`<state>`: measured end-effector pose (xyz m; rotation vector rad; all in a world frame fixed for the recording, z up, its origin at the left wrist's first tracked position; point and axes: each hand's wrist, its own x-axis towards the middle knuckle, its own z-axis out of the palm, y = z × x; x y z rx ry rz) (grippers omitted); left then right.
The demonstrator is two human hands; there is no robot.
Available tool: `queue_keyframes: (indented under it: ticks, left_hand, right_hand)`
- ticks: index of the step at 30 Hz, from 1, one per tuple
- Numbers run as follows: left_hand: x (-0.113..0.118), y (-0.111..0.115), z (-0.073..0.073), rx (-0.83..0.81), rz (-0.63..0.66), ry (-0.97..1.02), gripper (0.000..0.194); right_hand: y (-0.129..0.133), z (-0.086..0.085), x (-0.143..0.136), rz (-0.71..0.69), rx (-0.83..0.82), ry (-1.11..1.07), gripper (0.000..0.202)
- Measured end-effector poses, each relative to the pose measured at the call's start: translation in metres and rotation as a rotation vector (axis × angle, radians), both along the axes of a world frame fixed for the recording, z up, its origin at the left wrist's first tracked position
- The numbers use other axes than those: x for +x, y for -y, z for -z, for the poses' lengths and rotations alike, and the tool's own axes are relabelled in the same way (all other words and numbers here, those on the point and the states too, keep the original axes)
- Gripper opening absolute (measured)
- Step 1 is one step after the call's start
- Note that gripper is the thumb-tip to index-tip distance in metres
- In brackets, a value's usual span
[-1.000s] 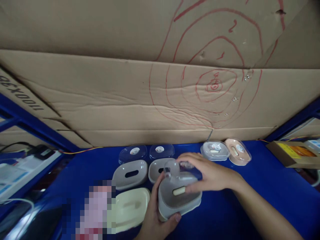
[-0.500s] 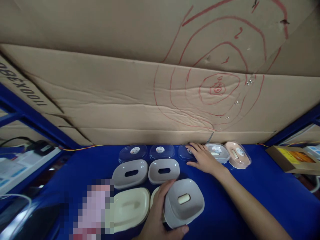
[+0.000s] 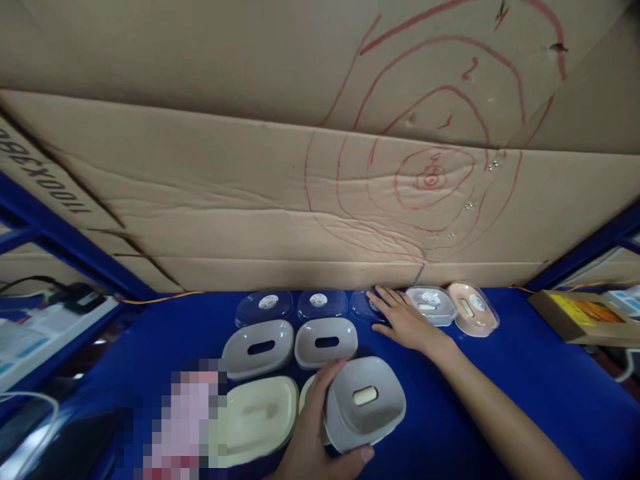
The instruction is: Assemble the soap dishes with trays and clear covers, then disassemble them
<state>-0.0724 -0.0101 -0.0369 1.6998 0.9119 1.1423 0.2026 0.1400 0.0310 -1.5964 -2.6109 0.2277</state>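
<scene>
My left hand (image 3: 320,427) is wrapped around a grey soap dish (image 3: 367,427), thumb on its near side and fingers behind. A cream piece shows through the slot in its floor. My right hand (image 3: 403,320) reaches to the back row, its fingers spread over the right part of a clear plastic lid (image 3: 361,305). Whether the fingertips grip the lid is not clear. Two grey slotted trays (image 3: 261,347) stand left of the held dish. In front of them lies a cream tray (image 3: 260,417), with another cream piece (image 3: 306,390) partly hidden behind my left hand.
Two clear lids (image 3: 320,313) with round stickers lie at the back left. A lidded grey dish (image 3: 431,317) and a lidded pink dish (image 3: 470,323) sit right of my right hand. Cardboard (image 3: 225,167) walls the back. A small box (image 3: 583,320) stands at the right edge.
My right hand has shifted slightly left over the clear lid. My left hand keeps hold of the grey soap dish. The whole view has moved a little.
</scene>
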Motion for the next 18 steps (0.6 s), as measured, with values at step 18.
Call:
queue_keyframes:
  ticks: [18]
  left_hand:
    - [0.010, -0.001, 0.004, -0.034, 0.041, 0.314, 0.100]
  right_hand:
    - [0.073, -0.077, -0.035, -0.472, -0.581, -0.423, 0.107]
